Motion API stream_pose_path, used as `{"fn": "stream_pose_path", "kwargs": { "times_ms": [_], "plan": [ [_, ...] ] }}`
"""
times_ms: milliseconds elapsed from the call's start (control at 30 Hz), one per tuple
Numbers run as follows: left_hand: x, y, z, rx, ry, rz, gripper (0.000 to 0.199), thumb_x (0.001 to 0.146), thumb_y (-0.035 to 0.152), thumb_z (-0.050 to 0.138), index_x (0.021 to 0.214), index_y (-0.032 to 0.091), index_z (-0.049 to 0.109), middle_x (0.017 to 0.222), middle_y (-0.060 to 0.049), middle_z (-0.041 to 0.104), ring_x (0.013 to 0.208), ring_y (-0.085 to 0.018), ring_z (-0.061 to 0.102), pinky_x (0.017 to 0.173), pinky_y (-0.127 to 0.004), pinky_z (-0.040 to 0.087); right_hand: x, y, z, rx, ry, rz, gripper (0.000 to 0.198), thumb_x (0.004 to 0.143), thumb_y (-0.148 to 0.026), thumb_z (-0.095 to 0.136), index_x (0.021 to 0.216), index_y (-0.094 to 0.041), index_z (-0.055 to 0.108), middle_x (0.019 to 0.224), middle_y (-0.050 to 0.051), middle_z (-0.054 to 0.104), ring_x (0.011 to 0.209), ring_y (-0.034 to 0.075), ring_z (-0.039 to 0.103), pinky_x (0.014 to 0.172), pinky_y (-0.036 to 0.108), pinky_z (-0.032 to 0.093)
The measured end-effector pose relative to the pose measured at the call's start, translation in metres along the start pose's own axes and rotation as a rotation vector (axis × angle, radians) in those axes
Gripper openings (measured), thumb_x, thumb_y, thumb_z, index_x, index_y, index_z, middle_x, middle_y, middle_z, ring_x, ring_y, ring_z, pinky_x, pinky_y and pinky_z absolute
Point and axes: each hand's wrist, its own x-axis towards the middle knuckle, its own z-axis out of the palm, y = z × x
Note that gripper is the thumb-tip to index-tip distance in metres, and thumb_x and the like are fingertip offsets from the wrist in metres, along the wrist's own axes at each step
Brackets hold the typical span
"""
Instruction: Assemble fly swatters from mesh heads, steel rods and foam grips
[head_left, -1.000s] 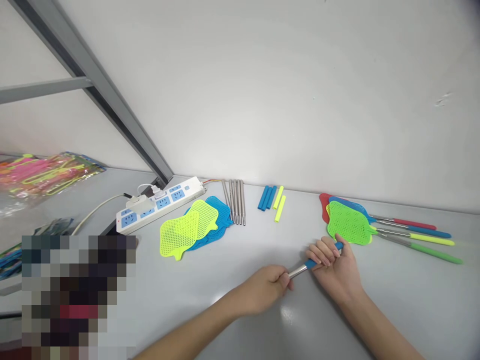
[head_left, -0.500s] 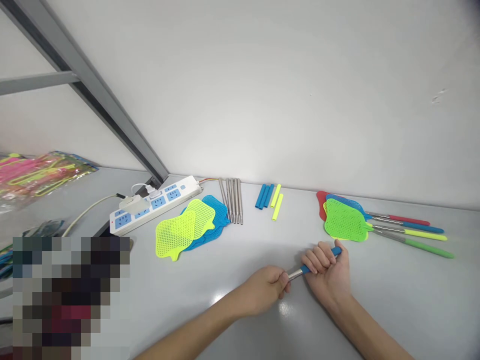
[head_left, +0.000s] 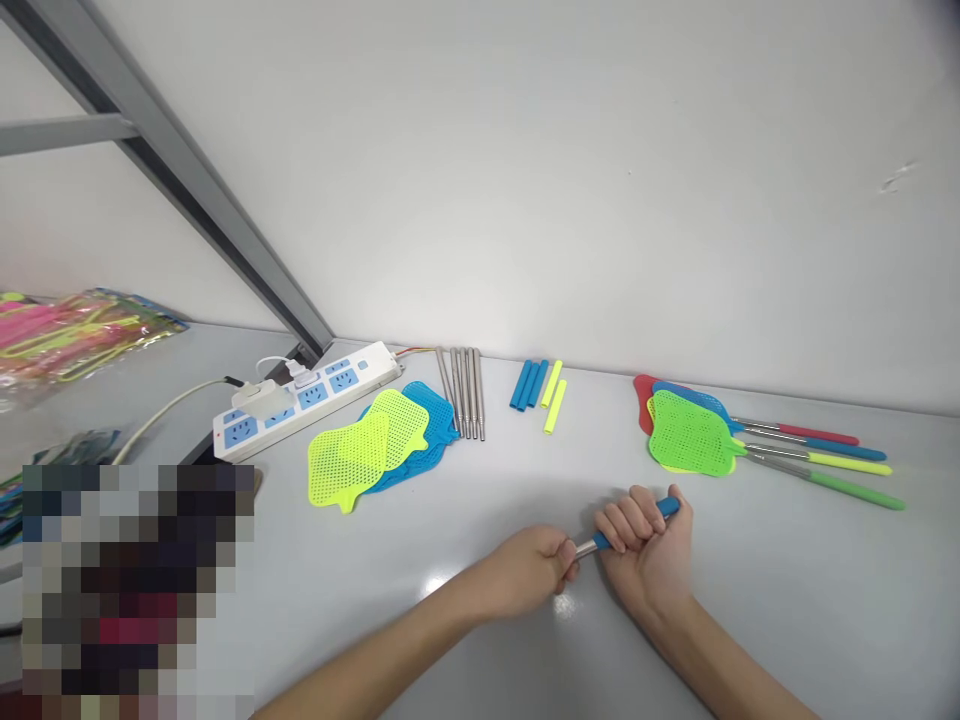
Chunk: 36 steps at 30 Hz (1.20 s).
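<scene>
My left hand [head_left: 536, 572] pinches the bare end of a metal rod [head_left: 586, 549]. Around the rod's other end is a blue grip sleeve [head_left: 668, 506], and my right hand [head_left: 646, 550] is wrapped round that sleeve with its palm turned up. Beyond my left hand lie yellow and blue mesh swatter heads [head_left: 349, 462], overlapping. Several metal rods [head_left: 469, 395] lie side by side next to them. Blue grip sleeves [head_left: 529, 385] and two yellow grip sleeves [head_left: 554, 405] rest farther back in the middle. To the right are several whole fly swatters [head_left: 694, 435], stacked with handles pointing right.
A white power strip [head_left: 311, 400] with plugs and cables lies at the back left. Plastic-wrapped packages [head_left: 82, 335] are on the far left, beyond a grey metal frame post [head_left: 217, 240]. A wall [head_left: 570, 200] borders the table's back edge. A pixelated patch hides the lower left.
Slightly less bare rod shows between my hands, the blue sleeve reaching nearer to my left hand. The whole view has shifted a little; the things on the table lie as before.
</scene>
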Motion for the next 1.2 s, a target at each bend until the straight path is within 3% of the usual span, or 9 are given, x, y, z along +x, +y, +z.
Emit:
{"fn": "stream_pose_path", "kwargs": {
  "times_ms": [200,500,767,1200],
  "plan": [
    [0.001,-0.003,0.003,-0.033,0.011,-0.015,0.03,0.081,0.037,0.026,0.064,0.016,0.04,0.057,0.003,0.037,0.051,-0.008,0.031,0.047,-0.021,0.024,0.0,0.004,-0.002,-0.061,-0.047,-0.027,0.042,0.072,-0.041,0.045,0.044,-0.019,0.023,0.037,-0.008,0.011,0.033,0.007,0.011,0.03,0.021,0.02],
    [-0.004,-0.001,0.01,-0.091,0.059,-0.078,0.039,0.081,0.049,0.022,0.068,0.017,0.041,0.057,0.004,0.037,0.047,-0.007,0.029,0.046,-0.021,0.023,0.005,0.002,-0.003,-0.035,-0.057,0.091,0.042,0.072,-0.045,0.045,0.046,-0.019,0.024,0.039,-0.009,0.013,0.034,0.007,0.013,0.032,0.022,0.021],
    [-0.006,0.007,0.005,-0.198,0.011,-0.069,0.047,0.076,0.06,0.025,0.068,0.016,0.04,0.053,0.006,0.032,0.045,-0.006,0.027,0.046,-0.02,0.024,0.01,-0.003,-0.001,-0.098,-0.155,0.125,0.036,0.073,-0.039,0.048,0.05,-0.018,0.029,0.039,-0.009,0.019,0.034,0.006,0.018,0.035,0.021,0.026],
    [-0.005,0.005,0.005,-0.3,-0.024,-0.006,0.036,0.078,0.051,0.034,0.077,0.016,0.044,0.056,0.006,0.035,0.04,-0.004,0.025,0.039,-0.018,0.021,0.027,-0.03,0.001,-0.075,-0.164,0.124,0.027,0.074,-0.021,0.05,0.055,-0.018,0.031,0.046,-0.007,0.026,0.037,0.005,0.028,0.038,0.019,0.029]
  ]
}}
